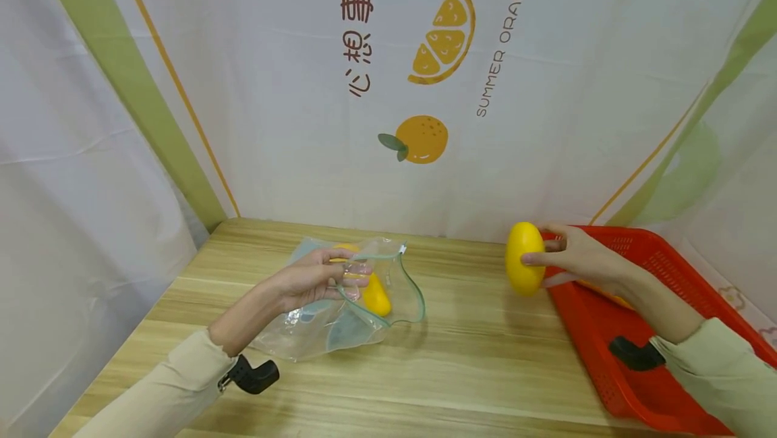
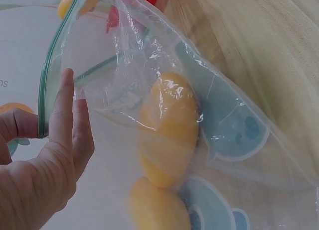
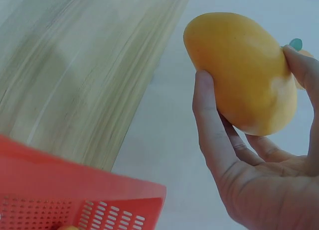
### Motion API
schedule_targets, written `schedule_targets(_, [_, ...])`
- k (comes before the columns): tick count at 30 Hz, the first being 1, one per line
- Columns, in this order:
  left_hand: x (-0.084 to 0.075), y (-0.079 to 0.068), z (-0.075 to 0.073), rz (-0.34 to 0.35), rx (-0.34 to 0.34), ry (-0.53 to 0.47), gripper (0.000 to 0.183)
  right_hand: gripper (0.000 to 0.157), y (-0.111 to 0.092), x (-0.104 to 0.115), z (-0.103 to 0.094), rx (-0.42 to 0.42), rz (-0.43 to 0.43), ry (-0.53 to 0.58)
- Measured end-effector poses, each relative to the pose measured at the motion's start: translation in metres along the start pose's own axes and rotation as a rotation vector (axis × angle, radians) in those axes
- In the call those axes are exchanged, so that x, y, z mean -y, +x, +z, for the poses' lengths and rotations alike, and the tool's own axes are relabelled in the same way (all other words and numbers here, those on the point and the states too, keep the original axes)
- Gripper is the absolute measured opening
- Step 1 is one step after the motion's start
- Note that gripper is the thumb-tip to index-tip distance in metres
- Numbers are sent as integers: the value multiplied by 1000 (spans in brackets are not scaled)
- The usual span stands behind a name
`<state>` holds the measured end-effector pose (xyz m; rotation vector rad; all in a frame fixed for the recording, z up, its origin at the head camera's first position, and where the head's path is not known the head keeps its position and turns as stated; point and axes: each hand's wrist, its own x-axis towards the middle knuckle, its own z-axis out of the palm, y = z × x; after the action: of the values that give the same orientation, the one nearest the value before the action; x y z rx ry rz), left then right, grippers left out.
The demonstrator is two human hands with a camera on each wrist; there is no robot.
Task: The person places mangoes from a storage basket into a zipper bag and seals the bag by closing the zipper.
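Observation:
A clear zip bag (image 1: 291, 340) with a green-edged mouth and blue print lies on the table, mouth toward the right. Inside it are two yellow mangoes (image 2: 169, 135), seen through the plastic. My left hand (image 1: 312, 281) holds the bag's mouth, thumb outside the green edge and fingers inside, as the left wrist view shows. Above the table's right side, my right hand (image 1: 579, 259) grips another yellow mango (image 3: 241, 73) between thumb and fingers. This mango is in the air, apart from the bag and beside the red basket (image 1: 585, 350).
The red basket has perforated walls and stands at the table's right; some yellow fruit (image 1: 607, 293) shows in it, partly hidden by my right arm. A white curtain (image 1: 291, 121) with orange prints hangs behind the wooden table (image 1: 473, 384). A white zip slider (image 1: 403, 249) sits on the bag's edge.

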<state>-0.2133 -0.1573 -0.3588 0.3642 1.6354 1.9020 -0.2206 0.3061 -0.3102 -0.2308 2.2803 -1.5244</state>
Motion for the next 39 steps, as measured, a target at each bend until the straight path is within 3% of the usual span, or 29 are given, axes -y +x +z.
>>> schedule_targets(20, [-9,-1,0,19,-24,14,41,82,20,2,24,52,-43,57])
schedule_targets(39, [-9,-2,-1,19,-1,-7,44,84,47,8,59,108,-31,83])
